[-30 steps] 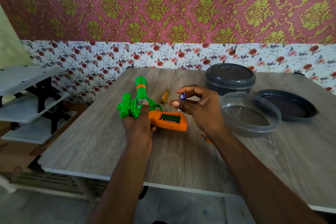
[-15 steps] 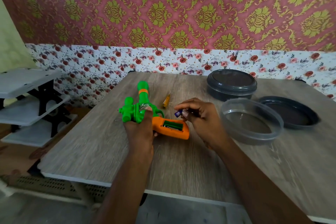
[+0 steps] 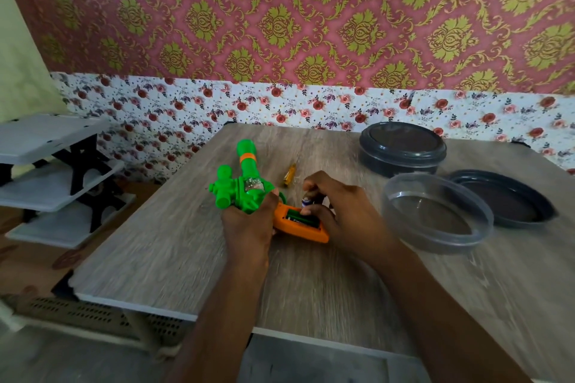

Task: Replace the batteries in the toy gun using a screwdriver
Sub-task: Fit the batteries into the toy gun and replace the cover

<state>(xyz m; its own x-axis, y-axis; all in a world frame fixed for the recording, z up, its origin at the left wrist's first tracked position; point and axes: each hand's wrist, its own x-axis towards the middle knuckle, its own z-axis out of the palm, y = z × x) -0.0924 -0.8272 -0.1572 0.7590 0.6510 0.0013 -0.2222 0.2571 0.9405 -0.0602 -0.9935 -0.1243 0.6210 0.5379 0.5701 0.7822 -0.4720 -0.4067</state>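
Note:
A green toy gun (image 3: 242, 183) with an orange handle (image 3: 306, 232) lies on the wooden table (image 3: 311, 283), barrel pointing away. My left hand (image 3: 249, 227) grips it at the middle. The handle's battery compartment is uncovered and a green battery (image 3: 303, 218) lies inside. My right hand (image 3: 345, 211) pinches a small blue battery (image 3: 306, 200) right over the compartment's far end. A yellow-handled screwdriver (image 3: 290, 176) lies on the table just beyond my hands.
A clear plastic tub (image 3: 435, 211) stands right of my right hand. Behind it are a dark lidded tub (image 3: 403, 148) and a loose dark lid (image 3: 504, 196). A white shelf rack (image 3: 53, 177) stands off the table's left side.
My right hand has come down from above the table with the blue battery and now holds it at the compartment. The left hand has stayed on the gun.

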